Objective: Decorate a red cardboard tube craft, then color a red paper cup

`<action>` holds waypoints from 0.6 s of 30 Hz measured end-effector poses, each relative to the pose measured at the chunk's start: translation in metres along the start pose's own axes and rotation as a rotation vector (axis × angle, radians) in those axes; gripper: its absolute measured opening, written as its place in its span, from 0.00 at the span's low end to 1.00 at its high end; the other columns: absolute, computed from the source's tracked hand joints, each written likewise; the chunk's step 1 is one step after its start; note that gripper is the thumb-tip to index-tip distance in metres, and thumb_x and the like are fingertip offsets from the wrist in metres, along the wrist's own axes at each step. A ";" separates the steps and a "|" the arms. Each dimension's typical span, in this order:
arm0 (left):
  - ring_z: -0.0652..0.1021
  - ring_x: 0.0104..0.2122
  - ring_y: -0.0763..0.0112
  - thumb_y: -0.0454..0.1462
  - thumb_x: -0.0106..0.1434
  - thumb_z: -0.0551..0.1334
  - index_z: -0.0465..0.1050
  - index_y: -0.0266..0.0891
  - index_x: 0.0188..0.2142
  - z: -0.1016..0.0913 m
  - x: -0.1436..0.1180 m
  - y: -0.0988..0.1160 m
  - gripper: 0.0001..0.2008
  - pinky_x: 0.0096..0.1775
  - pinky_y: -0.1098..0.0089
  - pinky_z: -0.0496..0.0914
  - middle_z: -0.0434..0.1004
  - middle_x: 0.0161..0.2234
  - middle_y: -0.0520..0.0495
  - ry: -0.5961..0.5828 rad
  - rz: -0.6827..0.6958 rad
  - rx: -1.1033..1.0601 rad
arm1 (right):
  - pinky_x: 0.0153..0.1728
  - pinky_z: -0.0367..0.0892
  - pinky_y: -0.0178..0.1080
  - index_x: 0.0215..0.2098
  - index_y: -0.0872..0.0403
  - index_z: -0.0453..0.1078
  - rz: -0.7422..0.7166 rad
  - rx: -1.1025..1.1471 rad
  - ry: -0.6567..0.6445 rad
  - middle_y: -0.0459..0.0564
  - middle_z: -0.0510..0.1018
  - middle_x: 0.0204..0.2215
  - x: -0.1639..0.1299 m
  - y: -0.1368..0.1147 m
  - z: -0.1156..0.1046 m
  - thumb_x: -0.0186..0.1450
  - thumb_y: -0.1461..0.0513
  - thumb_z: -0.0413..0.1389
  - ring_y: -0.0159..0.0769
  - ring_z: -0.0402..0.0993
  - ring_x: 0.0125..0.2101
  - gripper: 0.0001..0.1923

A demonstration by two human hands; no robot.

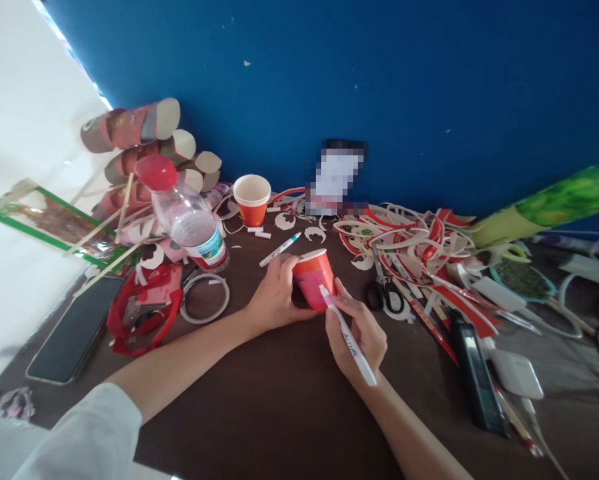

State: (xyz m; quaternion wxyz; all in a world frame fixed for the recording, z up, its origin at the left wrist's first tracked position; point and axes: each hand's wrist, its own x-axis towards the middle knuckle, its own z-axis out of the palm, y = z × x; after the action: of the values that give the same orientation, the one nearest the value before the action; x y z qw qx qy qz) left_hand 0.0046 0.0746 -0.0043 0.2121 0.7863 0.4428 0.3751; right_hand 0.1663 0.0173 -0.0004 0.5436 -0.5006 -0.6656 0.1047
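Note:
A red paper cup [313, 280] with pinkish patches on its side is tilted on the dark table, its rim toward the wall. My left hand [275, 297] is closed around the cup's left side, thumb near the base. Between the fingers of my right hand [357, 333] is a white acrylic marker [350, 340], its tip end at the cup's side. A second marker with a teal tip [281, 249] lies just beyond my left hand. Behind it stands a stack of paper cups [252, 200].
Scissors [383, 287] and a heap of cut paper strips [414, 240] lie to the right, with a black stapler-like object [477, 373]. At left are a plastic bottle [192, 220], red tape loop [124, 300], phone [77, 330] and cardboard rolls [134, 127]. A blue wall [289, 80] rises behind.

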 end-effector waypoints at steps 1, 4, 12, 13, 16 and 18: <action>0.68 0.53 0.46 0.47 0.42 0.75 0.48 0.39 0.57 0.000 0.000 0.000 0.50 0.53 0.43 0.65 0.63 0.51 0.36 0.000 -0.002 0.000 | 0.45 0.76 0.46 0.42 0.52 0.72 -0.001 0.002 0.003 0.53 0.82 0.40 0.000 0.000 0.000 0.61 0.68 0.58 0.47 0.79 0.47 0.11; 0.68 0.54 0.46 0.46 0.41 0.76 0.49 0.40 0.57 0.000 0.000 0.000 0.51 0.54 0.42 0.65 0.63 0.50 0.36 0.002 -0.026 -0.002 | 0.45 0.76 0.46 0.44 0.52 0.72 0.034 0.016 0.030 0.54 0.82 0.41 -0.001 0.002 0.001 0.63 0.67 0.57 0.47 0.79 0.46 0.12; 0.69 0.53 0.46 0.46 0.42 0.76 0.49 0.37 0.56 0.000 0.001 0.000 0.49 0.54 0.41 0.65 0.63 0.50 0.35 0.007 -0.004 -0.006 | 0.45 0.76 0.46 0.43 0.51 0.72 -0.001 -0.002 -0.006 0.53 0.82 0.40 -0.001 0.001 0.000 0.62 0.68 0.58 0.47 0.78 0.47 0.12; 0.69 0.53 0.46 0.46 0.41 0.76 0.49 0.37 0.57 0.000 0.001 0.000 0.50 0.54 0.42 0.65 0.63 0.50 0.35 0.010 -0.006 0.002 | 0.45 0.76 0.46 0.44 0.52 0.72 0.013 0.004 0.004 0.53 0.82 0.41 -0.001 0.002 0.000 0.62 0.67 0.57 0.47 0.79 0.47 0.12; 0.69 0.53 0.46 0.45 0.41 0.76 0.49 0.38 0.57 0.000 0.000 0.001 0.51 0.54 0.42 0.65 0.63 0.50 0.35 0.007 -0.014 0.006 | 0.45 0.76 0.46 0.44 0.52 0.72 0.049 0.025 0.028 0.55 0.81 0.44 -0.002 0.003 0.000 0.63 0.66 0.57 0.46 0.79 0.46 0.11; 0.68 0.53 0.46 0.46 0.42 0.76 0.48 0.39 0.57 -0.001 0.000 0.001 0.50 0.54 0.42 0.65 0.63 0.51 0.36 0.000 -0.016 -0.003 | 0.45 0.76 0.47 0.44 0.52 0.72 0.047 0.020 0.008 0.55 0.81 0.44 -0.002 0.002 0.000 0.63 0.66 0.57 0.47 0.79 0.47 0.11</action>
State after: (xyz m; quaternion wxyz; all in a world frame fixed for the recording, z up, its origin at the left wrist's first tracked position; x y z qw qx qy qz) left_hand 0.0049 0.0743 -0.0028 0.2163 0.7823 0.4487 0.3741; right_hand 0.1675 0.0170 -0.0032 0.5485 -0.5113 -0.6503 0.1221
